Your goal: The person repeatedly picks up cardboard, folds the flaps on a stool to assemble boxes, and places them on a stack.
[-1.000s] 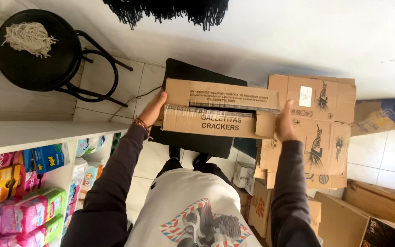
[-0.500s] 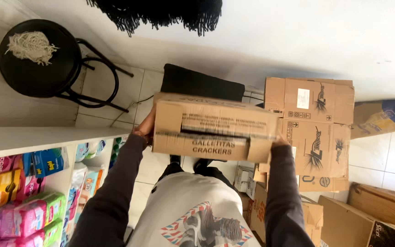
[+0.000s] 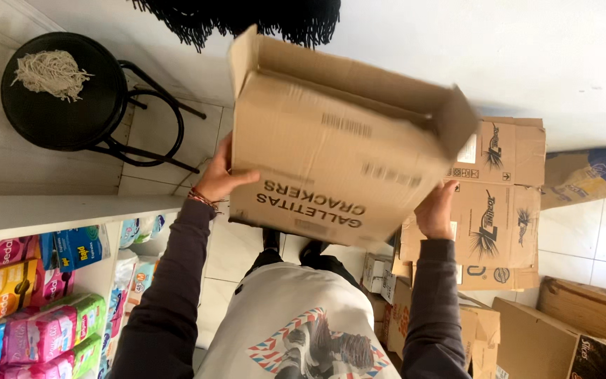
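Lifting large cardboard box (image 3: 331, 140), left hand (image 3: 219, 179) and right hand (image 3: 435, 209) fingers spread flat on opposite sides (seemingly light, stiff, flaps loose).

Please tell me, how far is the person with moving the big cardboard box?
Done: the cardboard box is lifted off the floor and tilted, its flaps loose at the top. In hand: the left hand grips one side and the right hand supports the other. Left: it is not set down anywhere yet; the stacked cartons on the right and the shelf on the left are apart from it.
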